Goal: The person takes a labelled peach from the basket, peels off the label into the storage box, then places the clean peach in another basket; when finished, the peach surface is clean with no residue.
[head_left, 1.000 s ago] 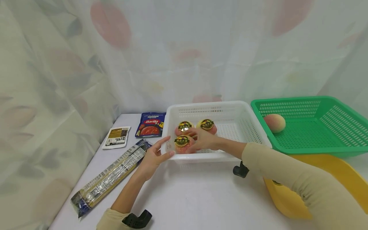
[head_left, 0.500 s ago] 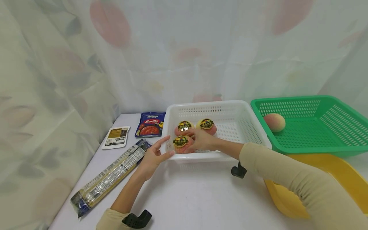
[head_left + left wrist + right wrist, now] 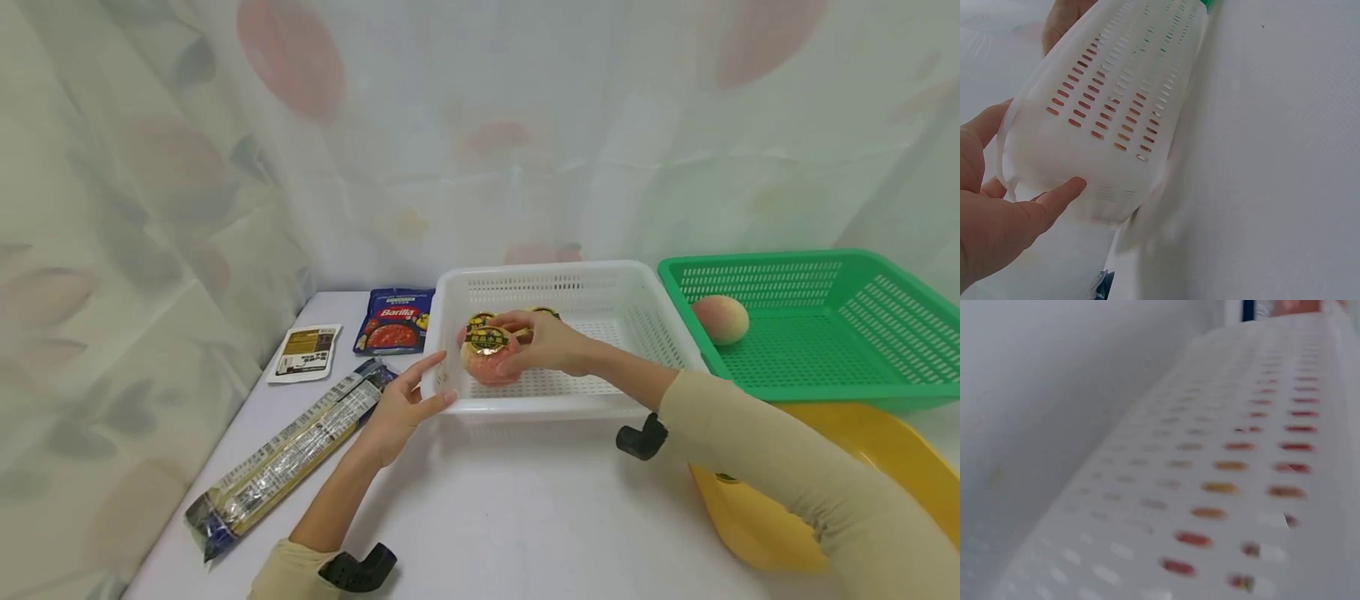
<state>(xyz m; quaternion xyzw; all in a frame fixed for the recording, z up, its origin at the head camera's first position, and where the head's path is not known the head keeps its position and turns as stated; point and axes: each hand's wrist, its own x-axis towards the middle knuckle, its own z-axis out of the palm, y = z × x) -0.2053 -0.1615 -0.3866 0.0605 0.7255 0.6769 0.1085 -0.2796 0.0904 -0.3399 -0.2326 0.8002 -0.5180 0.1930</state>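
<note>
My right hand [image 3: 553, 343] grips a pinkish peach [image 3: 491, 367] with a black-and-gold label, raised over the left part of the white plastic basket [image 3: 517, 407]. Behind it are two more labelled peaches, mostly covered by the held one and the fingers. My left hand [image 3: 397, 421] holds the basket's front-left corner. In the left wrist view, the thumb of that hand [image 3: 1022, 219] lies against the basket's slotted outer wall [image 3: 1041, 150] while a finger reaches the rim. The right wrist view shows only the slotted wall [image 3: 1147, 450], with red and yellow showing through.
At the right stands a green basket [image 3: 825, 392] with one peach [image 3: 720, 320] inside. A yellow tray [image 3: 750, 521] sits in front of it, partly under my right sleeve. Left lie a blue Barilla pouch [image 3: 393, 323], a white-and-brown packet [image 3: 304, 354] and a long pasta packet [image 3: 292, 458].
My right hand has lifted the front peach up and slightly right inside the white basket, so it now overlaps the peaches behind. The left hand stays at the corner.
</note>
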